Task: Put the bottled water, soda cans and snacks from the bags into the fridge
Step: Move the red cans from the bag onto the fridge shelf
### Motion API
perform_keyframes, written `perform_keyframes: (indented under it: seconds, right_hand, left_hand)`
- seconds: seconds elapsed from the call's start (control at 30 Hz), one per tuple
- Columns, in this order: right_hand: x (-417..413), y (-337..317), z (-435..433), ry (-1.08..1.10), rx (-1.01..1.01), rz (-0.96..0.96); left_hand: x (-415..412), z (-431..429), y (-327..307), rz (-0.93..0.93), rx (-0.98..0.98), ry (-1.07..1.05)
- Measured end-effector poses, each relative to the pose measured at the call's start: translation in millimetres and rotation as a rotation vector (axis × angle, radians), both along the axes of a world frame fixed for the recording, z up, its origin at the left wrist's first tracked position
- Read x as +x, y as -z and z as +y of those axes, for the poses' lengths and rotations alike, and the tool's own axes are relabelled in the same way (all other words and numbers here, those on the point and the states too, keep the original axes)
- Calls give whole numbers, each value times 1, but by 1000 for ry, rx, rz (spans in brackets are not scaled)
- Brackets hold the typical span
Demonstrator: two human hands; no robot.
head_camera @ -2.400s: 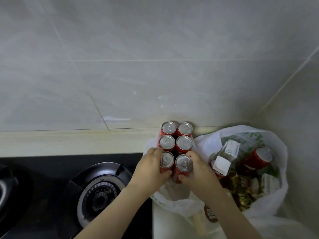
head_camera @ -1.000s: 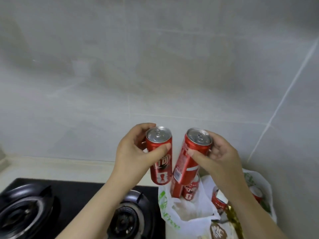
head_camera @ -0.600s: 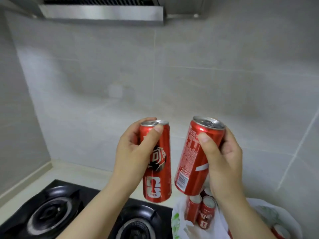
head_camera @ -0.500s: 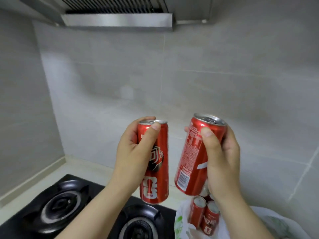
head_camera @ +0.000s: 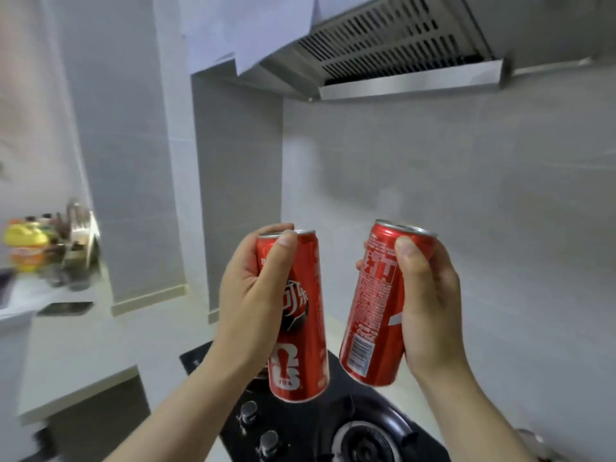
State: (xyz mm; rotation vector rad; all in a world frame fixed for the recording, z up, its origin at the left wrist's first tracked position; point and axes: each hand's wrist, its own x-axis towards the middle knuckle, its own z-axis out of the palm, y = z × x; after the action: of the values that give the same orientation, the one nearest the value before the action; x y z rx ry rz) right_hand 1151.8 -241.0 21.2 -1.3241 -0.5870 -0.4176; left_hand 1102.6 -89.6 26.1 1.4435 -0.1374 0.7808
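Head view: L hand [head_camera: 253,295] is wrapping round a tall slim red aluminium soda can w/ white trophy print [head_camera: 300,331]. Thumb is lying up the front near the rim, other fingers curling behind; can is standing upright.

R hand [head_camera: 430,305] is clasping a second slim red soda can w/ barcode [head_camera: 373,315], top leaning right. Thumb is pressing the upper front, fingertips [head_camera: 360,264] peeking past its left edge.

Cans are hanging apart above the black glass gas hob [head_camera: 300,428]. Prob. one per hand to carry two per fridge trip; fridge not in view.
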Motion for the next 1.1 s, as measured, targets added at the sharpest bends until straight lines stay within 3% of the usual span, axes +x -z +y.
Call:
perform_keyframes:
  seconds: [0.6, 1.1]
  right_hand:
    - [-130, -45, 293, -602, 64, -156]
    - [-252, -52, 467, -1177, 115, -138]
  left_hand:
    - [-202, 242, -36, -124, 29, -542]
    - [-358, 327, -36, -114, 85, -1162]
